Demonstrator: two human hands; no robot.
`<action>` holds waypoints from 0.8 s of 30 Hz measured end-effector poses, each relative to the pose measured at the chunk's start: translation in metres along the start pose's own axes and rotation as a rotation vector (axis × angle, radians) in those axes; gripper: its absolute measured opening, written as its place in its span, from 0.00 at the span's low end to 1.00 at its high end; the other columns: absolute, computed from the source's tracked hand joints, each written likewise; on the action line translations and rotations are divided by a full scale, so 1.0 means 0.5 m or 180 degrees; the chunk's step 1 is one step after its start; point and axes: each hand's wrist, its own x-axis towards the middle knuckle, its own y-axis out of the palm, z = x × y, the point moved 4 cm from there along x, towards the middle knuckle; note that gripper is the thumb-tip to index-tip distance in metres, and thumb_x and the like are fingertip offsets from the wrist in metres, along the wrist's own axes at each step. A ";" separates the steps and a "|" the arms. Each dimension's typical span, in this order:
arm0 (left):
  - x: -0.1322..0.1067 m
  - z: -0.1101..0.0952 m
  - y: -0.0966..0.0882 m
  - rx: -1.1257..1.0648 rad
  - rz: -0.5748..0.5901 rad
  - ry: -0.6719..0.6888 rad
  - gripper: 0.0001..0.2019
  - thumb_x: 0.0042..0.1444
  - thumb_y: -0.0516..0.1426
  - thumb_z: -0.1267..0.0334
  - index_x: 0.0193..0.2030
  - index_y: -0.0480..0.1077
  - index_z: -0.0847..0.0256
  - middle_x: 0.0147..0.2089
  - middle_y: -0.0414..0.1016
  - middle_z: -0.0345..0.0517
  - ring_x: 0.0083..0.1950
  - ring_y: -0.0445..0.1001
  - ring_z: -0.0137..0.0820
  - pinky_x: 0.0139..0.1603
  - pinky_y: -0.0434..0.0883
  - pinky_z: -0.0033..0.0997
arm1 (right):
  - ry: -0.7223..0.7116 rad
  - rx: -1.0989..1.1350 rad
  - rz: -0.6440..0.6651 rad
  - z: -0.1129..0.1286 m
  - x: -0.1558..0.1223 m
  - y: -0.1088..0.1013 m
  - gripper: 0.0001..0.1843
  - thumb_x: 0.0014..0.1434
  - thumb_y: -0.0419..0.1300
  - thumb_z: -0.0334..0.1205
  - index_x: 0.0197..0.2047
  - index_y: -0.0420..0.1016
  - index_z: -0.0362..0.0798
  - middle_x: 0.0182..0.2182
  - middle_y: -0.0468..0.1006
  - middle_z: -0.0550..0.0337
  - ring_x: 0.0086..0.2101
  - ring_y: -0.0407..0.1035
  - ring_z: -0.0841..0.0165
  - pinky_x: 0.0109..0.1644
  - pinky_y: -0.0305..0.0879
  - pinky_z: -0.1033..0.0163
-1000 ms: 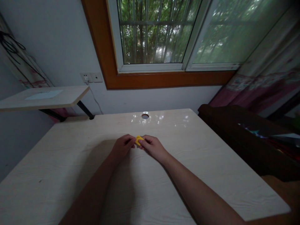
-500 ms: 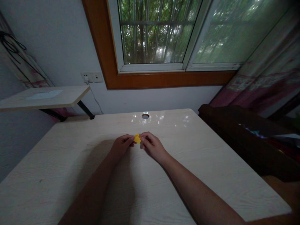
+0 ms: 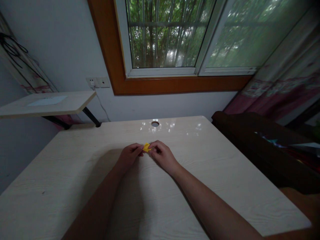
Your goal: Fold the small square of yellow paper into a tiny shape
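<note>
Two-handed pinch | left hand [image 3: 129, 156] + right hand [image 3: 163, 155] clamped on yellow piece [image 3: 146, 147] over tabletop [image 3: 225, 160] | best: light, even fingertip pressure

head view | worn above desk [image 3: 212, 153] | faces forward and down | desk near, window [image 3: 165, 36] beyond

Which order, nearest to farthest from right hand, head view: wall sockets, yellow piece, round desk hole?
1. Yellow piece: left side, touching the right hand.
2. Round desk hole: ahead of the hand.
3. Wall sockets: far left, past the desk.
</note>
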 end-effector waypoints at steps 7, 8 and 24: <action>0.003 0.003 0.003 0.0081 -0.0011 -0.0003 0.14 0.58 0.55 0.53 0.33 0.76 0.62 0.29 0.77 0.43 0.31 0.73 0.30 0.35 0.69 0.27 | -0.0219 -0.0068 0.0057 0.008 0.001 0.003 0.03 0.59 0.59 0.34 0.35 0.74 0.50 0.35 0.73 0.58 0.33 0.67 0.69 0.36 0.62 0.65; 0.003 0.003 0.003 0.0105 -0.0009 0.0019 0.15 0.58 0.55 0.53 0.33 0.76 0.62 0.28 0.77 0.42 0.31 0.73 0.30 0.35 0.69 0.27 | -0.0222 -0.0040 0.0070 0.009 0.001 0.004 0.03 0.59 0.59 0.35 0.35 0.74 0.50 0.35 0.73 0.58 0.33 0.67 0.69 0.35 0.63 0.65; 0.004 0.009 0.000 0.0162 -0.0024 0.0044 0.14 0.59 0.54 0.54 0.35 0.76 0.61 0.28 0.77 0.42 0.31 0.74 0.30 0.36 0.70 0.28 | -0.0257 0.0022 0.0005 0.021 0.002 -0.002 0.09 0.63 0.58 0.43 0.39 0.79 0.52 0.38 0.76 0.55 0.39 0.71 0.65 0.44 0.68 0.59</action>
